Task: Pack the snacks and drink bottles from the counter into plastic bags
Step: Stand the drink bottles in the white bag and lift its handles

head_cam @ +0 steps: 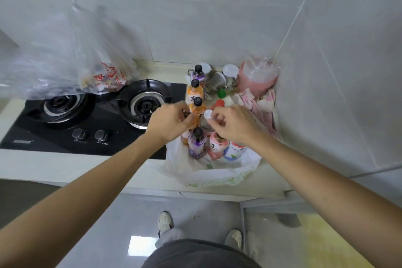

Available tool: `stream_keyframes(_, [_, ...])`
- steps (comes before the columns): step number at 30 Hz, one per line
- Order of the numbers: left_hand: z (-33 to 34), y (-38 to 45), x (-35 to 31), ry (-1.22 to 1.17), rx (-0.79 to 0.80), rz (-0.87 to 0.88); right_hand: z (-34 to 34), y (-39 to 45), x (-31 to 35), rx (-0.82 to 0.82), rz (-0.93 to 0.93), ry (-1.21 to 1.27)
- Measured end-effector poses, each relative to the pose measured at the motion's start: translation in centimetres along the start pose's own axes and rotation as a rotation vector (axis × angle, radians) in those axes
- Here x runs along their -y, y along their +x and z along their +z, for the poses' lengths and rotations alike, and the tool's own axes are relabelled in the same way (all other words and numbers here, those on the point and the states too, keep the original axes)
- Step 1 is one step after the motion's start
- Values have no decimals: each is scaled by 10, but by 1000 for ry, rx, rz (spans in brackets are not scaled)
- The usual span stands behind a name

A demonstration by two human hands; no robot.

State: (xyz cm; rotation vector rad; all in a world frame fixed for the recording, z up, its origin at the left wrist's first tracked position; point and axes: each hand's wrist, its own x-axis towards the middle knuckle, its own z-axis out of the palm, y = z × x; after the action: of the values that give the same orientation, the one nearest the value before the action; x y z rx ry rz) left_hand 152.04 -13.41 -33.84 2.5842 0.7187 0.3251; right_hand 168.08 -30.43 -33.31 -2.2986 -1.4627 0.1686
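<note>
The person has both forearms bare up to the edge of the picture, with no sleeve, watch or ring to see. The left hand (171,121) and the right hand (233,124) wear no gloves. Below, a dark grey garment (200,254) covers the body. The trousers (171,236) are light grey. On the feet are off-white sneakers (165,223) with darker marks on the side

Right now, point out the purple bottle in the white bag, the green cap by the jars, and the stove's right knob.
purple bottle (197,143), head view, on its label.
green cap (221,93), head view, on the cap's top.
right knob (100,135), head view, on the knob's face.
</note>
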Motion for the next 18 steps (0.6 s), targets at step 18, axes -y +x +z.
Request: stream_keyframes(18, [41, 163, 30, 208, 207, -64, 42, 212, -38, 135, 229, -109])
